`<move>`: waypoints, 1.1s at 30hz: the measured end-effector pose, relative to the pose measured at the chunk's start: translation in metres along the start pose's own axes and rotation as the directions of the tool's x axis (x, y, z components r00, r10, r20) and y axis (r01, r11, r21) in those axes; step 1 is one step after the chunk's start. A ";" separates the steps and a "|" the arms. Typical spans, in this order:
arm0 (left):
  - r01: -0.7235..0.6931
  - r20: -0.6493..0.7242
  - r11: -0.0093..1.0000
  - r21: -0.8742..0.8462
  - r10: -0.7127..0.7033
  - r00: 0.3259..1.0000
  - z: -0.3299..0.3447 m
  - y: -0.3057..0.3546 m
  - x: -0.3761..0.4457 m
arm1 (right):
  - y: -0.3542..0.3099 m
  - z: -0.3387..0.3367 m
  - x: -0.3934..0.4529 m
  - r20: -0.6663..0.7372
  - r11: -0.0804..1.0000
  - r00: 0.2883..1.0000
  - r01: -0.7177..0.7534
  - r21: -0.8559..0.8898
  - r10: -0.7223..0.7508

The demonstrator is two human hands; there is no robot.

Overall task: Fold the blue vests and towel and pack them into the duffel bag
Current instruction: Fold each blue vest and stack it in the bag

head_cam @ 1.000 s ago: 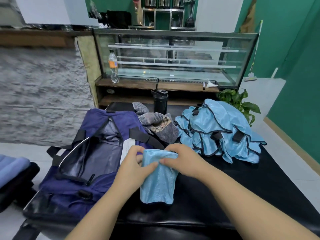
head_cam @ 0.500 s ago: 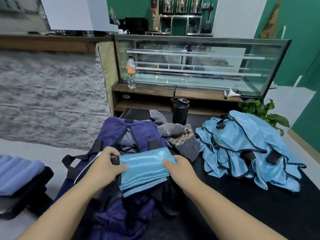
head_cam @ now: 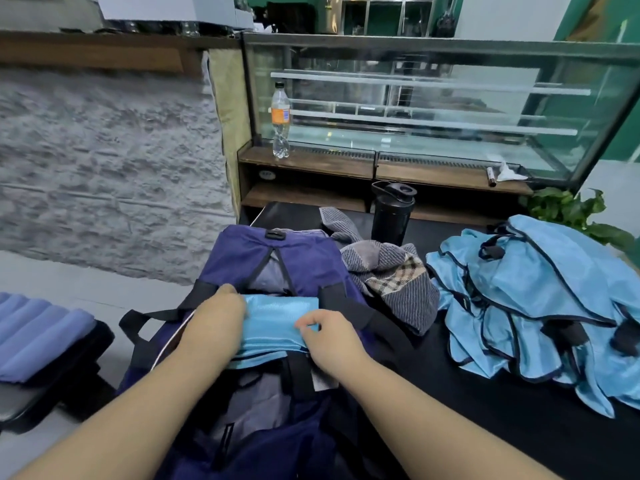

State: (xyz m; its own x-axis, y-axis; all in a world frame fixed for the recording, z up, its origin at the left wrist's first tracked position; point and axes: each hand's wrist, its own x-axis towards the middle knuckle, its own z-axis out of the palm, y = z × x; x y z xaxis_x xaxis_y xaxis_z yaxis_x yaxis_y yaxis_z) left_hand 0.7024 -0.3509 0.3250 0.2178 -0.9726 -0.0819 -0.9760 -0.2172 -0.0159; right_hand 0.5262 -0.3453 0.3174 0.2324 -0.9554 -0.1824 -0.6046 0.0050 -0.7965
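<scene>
One folded vest (head_cam: pixel 273 323) sits in the mouth of the one duffel bag (head_cam: pixel 263 258), my left hand (head_cam: pixel 216 323) gripping its left end, my right hand (head_cam: pixel 325 336) pinching its right edge, beside one towel (head_cam: pixel 391 278).

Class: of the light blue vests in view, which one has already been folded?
The folded light blue vest held by both hands over the open purple duffel bag; the other vests lie crumpled in a heap on the black table.

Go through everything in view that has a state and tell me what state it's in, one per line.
duffel bag: open
folded vest: folded, held over the bag's opening
left hand: holding the vest
right hand: pinching the vest
vest pile: unfolded, heaped
towel: crumpled, unfolded
black bottle: upright
clear bottle: upright
</scene>
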 end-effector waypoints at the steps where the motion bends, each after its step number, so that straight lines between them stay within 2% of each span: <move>1: -0.041 -0.031 0.997 0.073 0.043 0.999 0.004 0.001 -0.002 | -0.002 0.004 0.005 0.022 1.000 1.000 0.000 -0.010 0.001; 4: -0.074 -0.079 0.981 0.180 0.089 0.993 0.015 -0.001 0.001 | -0.008 0.016 0.018 0.081 0.998 0.997 -0.002 -0.061 0.007; 7: -0.088 -0.079 0.982 0.167 0.103 0.992 0.023 -0.007 0.007 | -0.012 0.022 0.028 0.123 0.991 0.992 -0.003 -0.136 0.020; 8: -0.113 -0.122 0.982 0.151 0.132 0.984 0.027 -0.011 0.008 | -0.013 0.023 0.031 0.133 0.988 0.991 -0.012 -0.155 0.033; 10: -0.189 -0.264 0.962 0.198 0.238 0.935 0.030 -0.015 0.007 | -0.012 0.022 0.036 0.146 0.980 0.988 -0.022 -0.196 0.052; 12: -0.264 -0.318 0.932 0.250 0.336 0.886 0.028 -0.011 0.004 | -0.009 0.022 0.042 0.162 0.979 0.984 -0.036 -0.200 0.070; 13: -0.300 -0.306 0.926 0.228 0.360 0.881 0.031 -0.006 0.001 | -0.007 0.022 0.044 0.171 0.980 0.982 -0.043 -0.195 0.077; 15: -0.256 -0.220 0.965 0.055 0.262 0.940 0.035 0.008 -0.003 | -0.003 0.022 0.047 0.179 0.978 0.981 -0.038 -0.203 0.075; 16: -0.186 -0.087 0.982 -0.023 0.183 0.979 0.040 0.011 -0.003 | -0.002 0.022 0.047 0.182 0.976 0.981 -0.032 -0.215 0.072; 17: -0.157 0.064 0.986 -0.056 0.161 0.985 0.045 0.010 -0.002 | -0.001 0.021 0.048 0.185 0.973 0.980 -0.028 -0.227 0.071; 18: -0.145 0.194 0.987 -0.075 0.157 0.968 0.050 0.010 -0.001 | 0.000 0.019 0.048 0.188 0.970 0.979 -0.025 -0.241 0.072; 19: -0.147 0.261 0.985 -0.086 0.165 0.951 0.054 0.010 0.000 | 0.001 0.018 0.048 0.191 0.967 0.979 -0.022 -0.255 0.072; 23: -0.176 0.309 0.980 -0.087 0.195 0.931 0.059 0.009 0.005 | 0.007 0.010 0.050 0.205 0.968 0.972 -0.062 -0.243 0.114; 26: -0.216 0.243 0.975 -0.060 0.224 0.944 0.059 0.016 0.006 | 0.010 0.007 0.050 0.217 0.981 0.969 -0.083 -0.176 0.120; 29: -0.281 0.218 0.948 -0.147 0.308 0.926 0.062 0.026 0.002 | 0.014 0.007 0.051 0.233 0.990 0.966 -0.093 -0.108 0.116; 33: -0.284 0.276 0.948 -0.145 0.315 0.908 0.068 0.026 0.004 | 0.016 0.004 0.054 0.233 0.957 0.966 -0.040 -0.289 0.111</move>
State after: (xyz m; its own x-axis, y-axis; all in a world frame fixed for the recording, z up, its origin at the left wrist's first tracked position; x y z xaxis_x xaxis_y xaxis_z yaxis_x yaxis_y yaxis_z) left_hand 0.6773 -0.3545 0.2569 -0.1099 -0.9285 -0.3547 -0.9865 0.0585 0.1527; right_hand 0.5324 -0.3955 0.2923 0.3349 -0.8537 -0.3987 -0.8075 -0.0420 -0.5883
